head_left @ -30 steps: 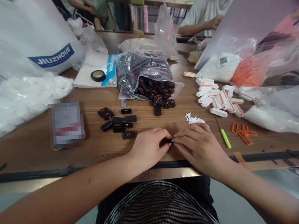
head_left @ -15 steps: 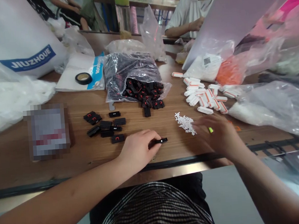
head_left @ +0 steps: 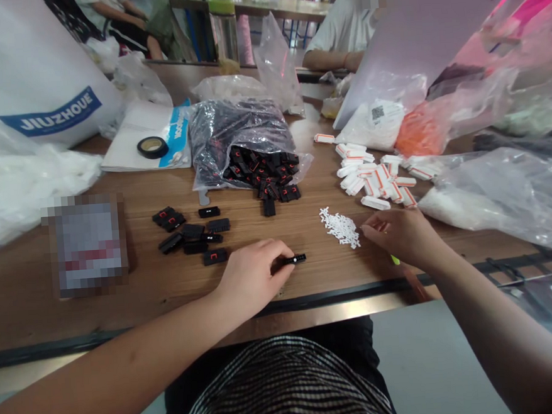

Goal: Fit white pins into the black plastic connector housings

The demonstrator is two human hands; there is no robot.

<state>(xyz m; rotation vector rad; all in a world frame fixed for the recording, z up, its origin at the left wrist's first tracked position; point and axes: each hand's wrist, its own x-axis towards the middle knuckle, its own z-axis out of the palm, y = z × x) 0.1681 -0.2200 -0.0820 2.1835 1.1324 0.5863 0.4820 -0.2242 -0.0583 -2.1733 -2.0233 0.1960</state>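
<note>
My left hand (head_left: 256, 271) pinches a narrow black connector housing (head_left: 299, 258) between thumb and fingers, low over the table's front part. A white spot shows on the housing's side. At the right edge of a pile of tiny white plastic pins (head_left: 340, 228), my right hand (head_left: 398, 233) has its thumb and fingers drawn together. Something small and pale seems to show at the fingertips, too small to name. Below that hand a yellow-green piece (head_left: 395, 259) peeks out, mostly covered. Several loose black housings (head_left: 193, 230) lie left of my left hand.
An open clear bag (head_left: 242, 124) spills black housings with red marks. White parts with orange stripes (head_left: 373, 178) lie behind my right hand, beside plastic bags (head_left: 501, 188). Black tape (head_left: 153, 147) rests on papers at left. Another person's arm (head_left: 332, 59) shows across the table.
My right hand, blurred before, is now steadier beside the white pins with its fingers closed. My left hand keeps the black housing in nearly the same place. The view has shifted slightly.
</note>
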